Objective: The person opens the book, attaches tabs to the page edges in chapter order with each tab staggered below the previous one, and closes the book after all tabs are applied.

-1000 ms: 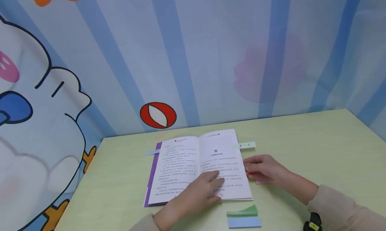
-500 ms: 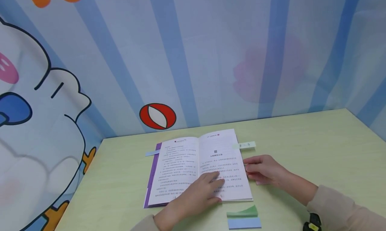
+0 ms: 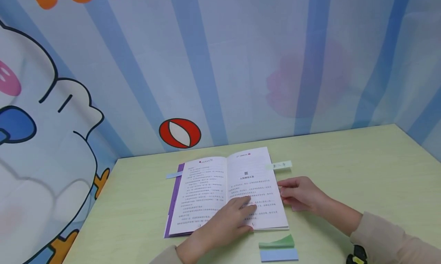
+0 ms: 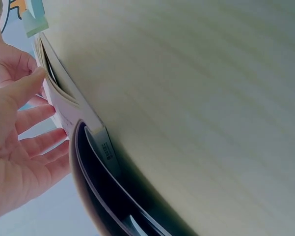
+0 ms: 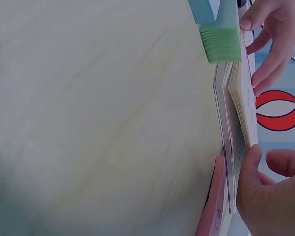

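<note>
A book [image 3: 203, 195] lies with its two pages spread, a little below the centre of the frame in the head view, on a pale yellow-green table [image 3: 361, 168]. The left hand [image 3: 229, 220] rests on it from the lower edge of the frame; its fingers are extended and somewhat spread over the lower part of the right page, and they grasp nothing. The right hand [image 3: 299, 194] is at the right edge of the same book, with its fingertips touching the page edge; I cannot tell if the thumb and fingers pinch the paper or only touch it. Partly under this hand a pink note [image 3: 299, 208] is visible. Above it, a pale green strip [image 3: 283, 165] with handwritten marks sticks out from the right page, and at the left side a light blue strip [image 3: 174, 174] goes out beyond the purple cover edge [image 3: 174, 195]. Just below the book, at the lower centre-right, there are green notes [image 3: 277, 242] with a raised corner, and blue notes [image 3: 279, 254] directly beside them. Behind the table is a blue striped backdrop [image 3: 237, 84], showing a red and white ball [image 3: 194, 132] left of centre and a white cartoon figure [image 3: 34, 168] at the left.
</note>
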### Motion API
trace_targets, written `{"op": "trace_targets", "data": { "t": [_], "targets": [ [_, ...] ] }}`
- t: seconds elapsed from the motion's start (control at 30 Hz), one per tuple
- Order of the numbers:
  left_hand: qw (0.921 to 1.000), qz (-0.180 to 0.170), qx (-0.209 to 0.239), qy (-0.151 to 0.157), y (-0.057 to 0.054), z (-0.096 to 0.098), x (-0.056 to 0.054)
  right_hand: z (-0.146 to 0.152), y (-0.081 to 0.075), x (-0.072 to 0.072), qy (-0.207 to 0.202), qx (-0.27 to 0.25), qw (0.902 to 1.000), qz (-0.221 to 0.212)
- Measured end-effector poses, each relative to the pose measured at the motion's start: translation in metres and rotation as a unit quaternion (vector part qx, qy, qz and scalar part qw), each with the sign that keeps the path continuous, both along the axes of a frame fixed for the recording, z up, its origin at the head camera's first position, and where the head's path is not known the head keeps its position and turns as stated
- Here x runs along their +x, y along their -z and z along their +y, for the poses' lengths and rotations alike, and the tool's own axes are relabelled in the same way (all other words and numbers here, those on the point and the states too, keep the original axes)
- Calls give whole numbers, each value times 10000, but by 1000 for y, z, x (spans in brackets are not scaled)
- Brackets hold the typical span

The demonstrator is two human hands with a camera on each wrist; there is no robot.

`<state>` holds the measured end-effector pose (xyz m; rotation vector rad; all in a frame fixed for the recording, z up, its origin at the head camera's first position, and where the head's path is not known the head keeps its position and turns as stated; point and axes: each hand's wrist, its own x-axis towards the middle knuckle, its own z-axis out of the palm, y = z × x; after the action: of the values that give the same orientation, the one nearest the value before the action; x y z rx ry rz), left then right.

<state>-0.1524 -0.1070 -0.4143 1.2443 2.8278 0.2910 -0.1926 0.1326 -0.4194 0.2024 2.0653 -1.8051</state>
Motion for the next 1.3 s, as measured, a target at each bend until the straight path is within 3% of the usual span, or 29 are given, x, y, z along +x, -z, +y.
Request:
{"op": "trace_targets", "data": {
  "t": [0.57, 0.93, 1.3],
  "targets": [
    [9998, -168, -64, -116, -4, 1, 1, -3, -1, 6, -24, 234, 9996, 168],
    [9999, -114, -52, -71, -4, 1, 0, -3, -6, 5, -30, -36, 9995, 324],
    [9994, -284, 116, -133, -4, 1, 0, -5, -5, 4, 210, -406, 9984, -347]
  ]
}}
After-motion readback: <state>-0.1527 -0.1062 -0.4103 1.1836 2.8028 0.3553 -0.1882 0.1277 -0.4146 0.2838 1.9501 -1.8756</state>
